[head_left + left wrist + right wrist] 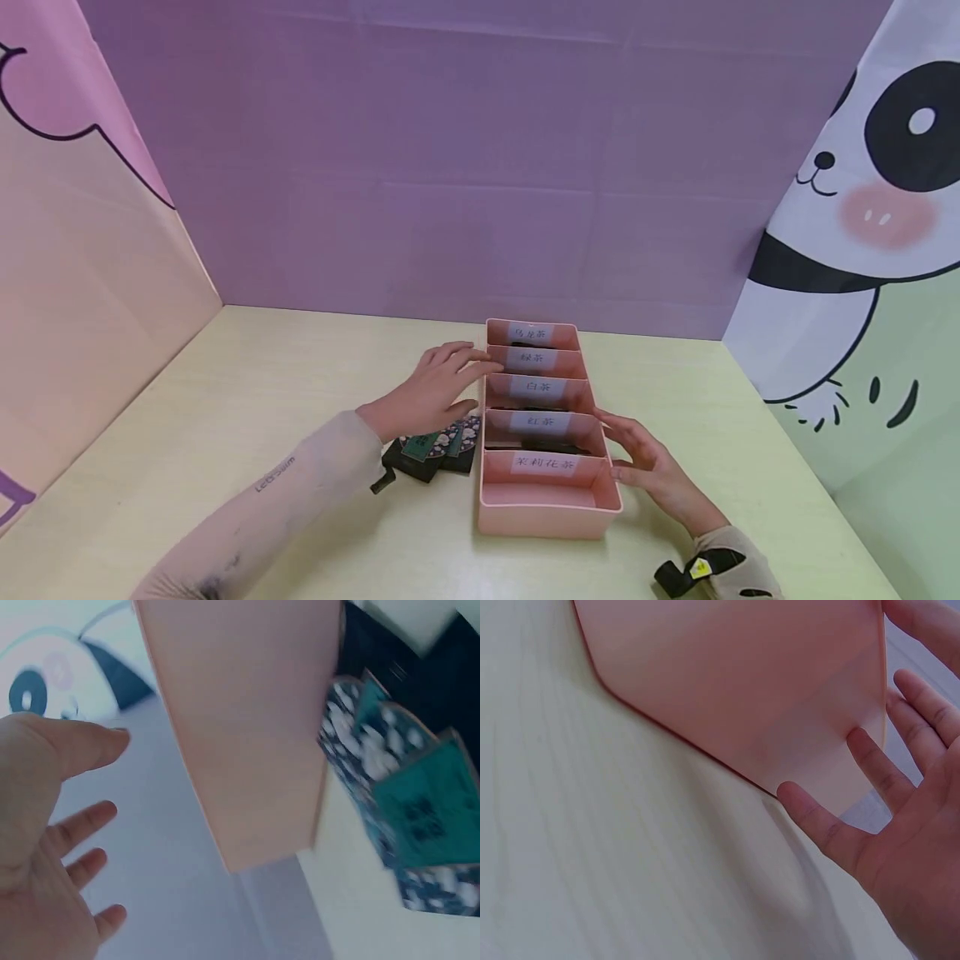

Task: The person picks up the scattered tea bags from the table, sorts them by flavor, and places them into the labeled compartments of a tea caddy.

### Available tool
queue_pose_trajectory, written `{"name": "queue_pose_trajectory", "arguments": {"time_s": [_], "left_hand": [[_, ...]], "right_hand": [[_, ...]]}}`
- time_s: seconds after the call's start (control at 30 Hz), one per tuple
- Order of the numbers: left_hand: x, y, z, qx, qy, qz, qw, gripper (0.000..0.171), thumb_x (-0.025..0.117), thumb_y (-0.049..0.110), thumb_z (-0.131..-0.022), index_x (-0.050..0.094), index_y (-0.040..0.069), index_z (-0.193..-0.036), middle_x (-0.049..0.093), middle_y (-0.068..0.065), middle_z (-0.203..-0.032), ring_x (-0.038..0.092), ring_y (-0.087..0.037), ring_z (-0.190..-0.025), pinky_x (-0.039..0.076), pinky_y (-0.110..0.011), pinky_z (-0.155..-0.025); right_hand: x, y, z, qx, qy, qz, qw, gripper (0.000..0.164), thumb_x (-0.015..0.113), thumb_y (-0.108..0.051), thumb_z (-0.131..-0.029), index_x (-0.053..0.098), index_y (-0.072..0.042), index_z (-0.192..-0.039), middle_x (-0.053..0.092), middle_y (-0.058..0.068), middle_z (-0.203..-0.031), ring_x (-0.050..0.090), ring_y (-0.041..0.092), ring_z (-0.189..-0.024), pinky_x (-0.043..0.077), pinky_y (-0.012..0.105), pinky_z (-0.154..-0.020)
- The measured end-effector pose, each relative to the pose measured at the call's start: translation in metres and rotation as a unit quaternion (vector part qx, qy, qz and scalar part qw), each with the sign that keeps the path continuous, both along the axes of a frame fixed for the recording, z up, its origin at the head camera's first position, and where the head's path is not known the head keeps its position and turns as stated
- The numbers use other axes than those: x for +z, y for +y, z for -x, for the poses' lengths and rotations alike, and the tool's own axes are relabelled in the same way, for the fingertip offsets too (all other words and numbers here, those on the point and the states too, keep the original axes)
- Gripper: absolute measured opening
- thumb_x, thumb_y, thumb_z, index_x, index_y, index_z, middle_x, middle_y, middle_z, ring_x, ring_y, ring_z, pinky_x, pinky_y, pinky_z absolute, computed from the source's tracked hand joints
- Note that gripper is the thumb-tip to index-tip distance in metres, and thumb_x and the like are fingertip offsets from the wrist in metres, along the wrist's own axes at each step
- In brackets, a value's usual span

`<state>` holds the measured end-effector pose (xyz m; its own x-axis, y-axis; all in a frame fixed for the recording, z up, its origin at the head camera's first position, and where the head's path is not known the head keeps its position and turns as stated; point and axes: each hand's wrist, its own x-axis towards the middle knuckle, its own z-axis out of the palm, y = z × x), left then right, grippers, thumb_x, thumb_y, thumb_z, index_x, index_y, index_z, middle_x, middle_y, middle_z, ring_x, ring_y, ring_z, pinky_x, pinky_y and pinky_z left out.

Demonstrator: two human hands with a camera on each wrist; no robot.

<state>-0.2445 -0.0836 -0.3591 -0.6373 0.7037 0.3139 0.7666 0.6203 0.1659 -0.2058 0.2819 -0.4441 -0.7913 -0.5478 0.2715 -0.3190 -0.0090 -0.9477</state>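
Observation:
A long pink divider box (551, 521) stands on the table, its compartments in a row with white Chinese labels. My left hand (431, 393) hovers at the box's left side, above several dark tea packets (420, 458) with green labels and floral print. In the left wrist view this hand (52, 825) has spread fingers and holds nothing; the box wall (244, 727) is apart from its thumb. On the other side, my right hand (648, 467) has its fingertips at the right wall. The right wrist view shows extended fingers (881, 774) against that wall (742, 690).
Dark items lie low in several rear compartments; the front compartment's pink floor (547, 493) shows. Pale wood tabletop (300, 358) surrounds the box. A purple backdrop (450, 167) rises behind, and a panda-printed panel (862, 250) borders the right.

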Motion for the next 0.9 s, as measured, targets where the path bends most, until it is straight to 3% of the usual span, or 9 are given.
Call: {"name": "queue_pose_trajectory", "arguments": {"time_s": [0.2, 0.37, 0.47, 0.6, 0.73, 0.9], "left_hand": [[-0.021, -0.021, 0.001, 0.077, -0.104, -0.044, 0.9907, 0.071, 0.072, 0.018, -0.093, 0.034, 0.005, -0.152, 0.041, -0.021, -0.144, 0.033, -0.043, -0.133, 0.029, -0.066, -0.102], [-0.041, -0.036, 0.004, 0.133, -0.212, -0.064, 0.9661, 0.09, 0.077, 0.026, -0.088, 0.022, 0.004, -0.156, 0.036, -0.026, -0.145, 0.033, -0.047, -0.131, 0.033, -0.065, -0.101], [-0.051, -0.042, 0.005, 0.159, -0.255, -0.061, 0.9518, 0.102, 0.083, 0.033, -0.082, 0.02, 0.003, -0.156, 0.035, -0.028, -0.145, 0.034, -0.048, -0.13, 0.038, -0.063, -0.1], [-0.057, -0.048, 0.003, 0.172, -0.273, -0.047, 0.9453, 0.108, 0.087, 0.034, -0.075, 0.023, 0.001, -0.155, 0.043, -0.027, -0.14, 0.038, -0.047, -0.128, 0.04, -0.06, -0.1], [-0.057, -0.051, 0.004, 0.17, -0.28, -0.046, 0.9436, 0.099, 0.089, 0.027, -0.075, 0.032, -0.001, -0.151, 0.052, -0.022, -0.129, 0.043, -0.043, -0.123, 0.041, -0.058, -0.1], [-0.055, -0.057, 0.007, 0.162, -0.287, -0.064, 0.9421, 0.091, 0.09, 0.016, -0.073, 0.039, -0.003, -0.145, 0.052, -0.019, -0.118, 0.051, -0.035, -0.109, 0.045, -0.052, -0.096]], "right_hand": [[-0.001, 0.0, 0.001, 0.006, -0.001, 0.009, 1.0, 0.059, 0.056, 0.004, -0.096, 0.032, 0.001, -0.15, 0.037, -0.008, -0.156, 0.037, 0.002, -0.137, 0.043, 0.029, -0.101], [-0.001, 0.0, 0.002, 0.011, 0.003, 0.013, 1.0, 0.059, 0.056, 0.004, -0.096, 0.032, 0.0, -0.15, 0.037, -0.007, -0.156, 0.037, 0.002, -0.137, 0.043, 0.028, -0.101], [-0.002, 0.0, 0.003, 0.016, 0.007, 0.014, 1.0, 0.059, 0.056, 0.004, -0.096, 0.032, 0.001, -0.15, 0.036, -0.004, -0.157, 0.037, 0.004, -0.138, 0.043, 0.029, -0.101], [-0.001, 0.0, 0.003, 0.019, 0.009, 0.014, 1.0, 0.059, 0.056, 0.005, -0.096, 0.032, 0.001, -0.15, 0.037, -0.006, -0.157, 0.037, 0.004, -0.138, 0.043, 0.03, -0.101], [-0.001, 0.0, 0.002, 0.013, 0.004, 0.011, 1.0, 0.059, 0.056, 0.004, -0.096, 0.033, 0.0, -0.15, 0.038, -0.011, -0.155, 0.038, 0.002, -0.137, 0.043, 0.029, -0.1], [-0.001, 0.0, 0.002, 0.011, -0.001, 0.01, 1.0, 0.059, 0.056, 0.004, -0.096, 0.033, -0.001, -0.15, 0.038, -0.011, -0.155, 0.038, 0.002, -0.137, 0.043, 0.03, -0.1]]}}
